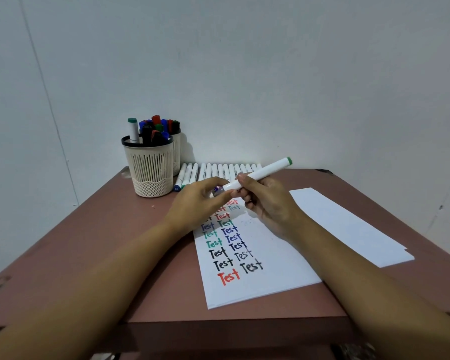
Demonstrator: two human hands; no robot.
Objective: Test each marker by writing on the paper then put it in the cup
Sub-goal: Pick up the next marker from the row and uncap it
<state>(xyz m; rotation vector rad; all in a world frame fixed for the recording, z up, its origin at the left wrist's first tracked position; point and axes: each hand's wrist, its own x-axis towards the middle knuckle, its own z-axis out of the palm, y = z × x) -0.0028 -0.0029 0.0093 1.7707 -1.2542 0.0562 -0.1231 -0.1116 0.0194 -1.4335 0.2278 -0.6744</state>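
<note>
While my right hand (pixel 265 201) grips marker (pixel 260 172) mid-frame, left hand (pixel 195 203) pinches its cap (pixel 218 190). Paper (pixel 270 276) below: two columns of "Test". Cup (pixel 151 172), upper left, holds several. Row (pixel 226 170) behind looks untested; roughly halfway, I judge.

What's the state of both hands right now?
Left hand: pinches the lower end of the white marker.
Right hand: grips the same marker's barrel, above the paper.
</note>
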